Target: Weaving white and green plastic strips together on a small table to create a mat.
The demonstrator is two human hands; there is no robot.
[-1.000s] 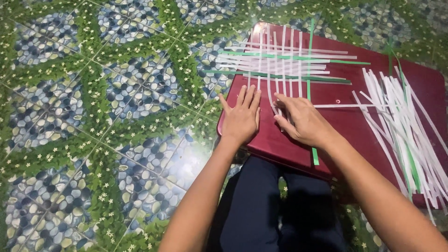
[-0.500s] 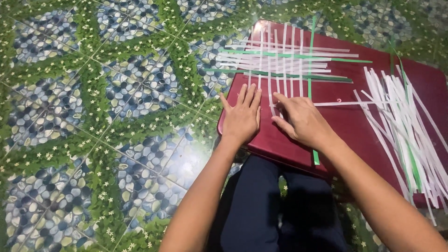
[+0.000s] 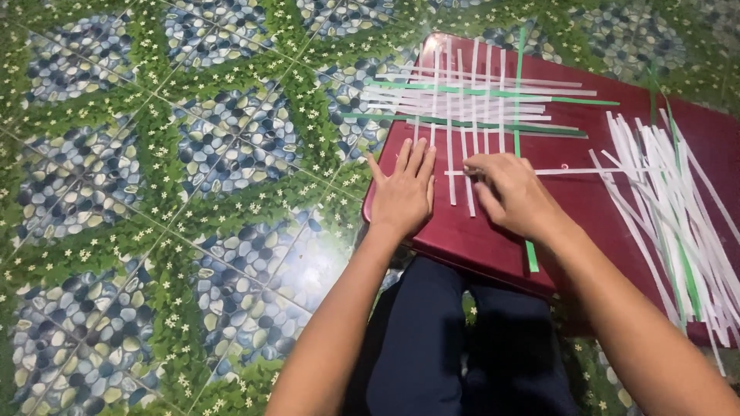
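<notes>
The left hand lies flat with spread fingers on the dark red plastic board, near its left edge, pressing the low ends of the woven mat of white and green paper strips. This mat sits at the far left corner of the board. The right hand is curled, its fingertips pinching one white horizontal strip just beside the left hand. A loose pile of white and green paper strips lies along the right edge.
</notes>
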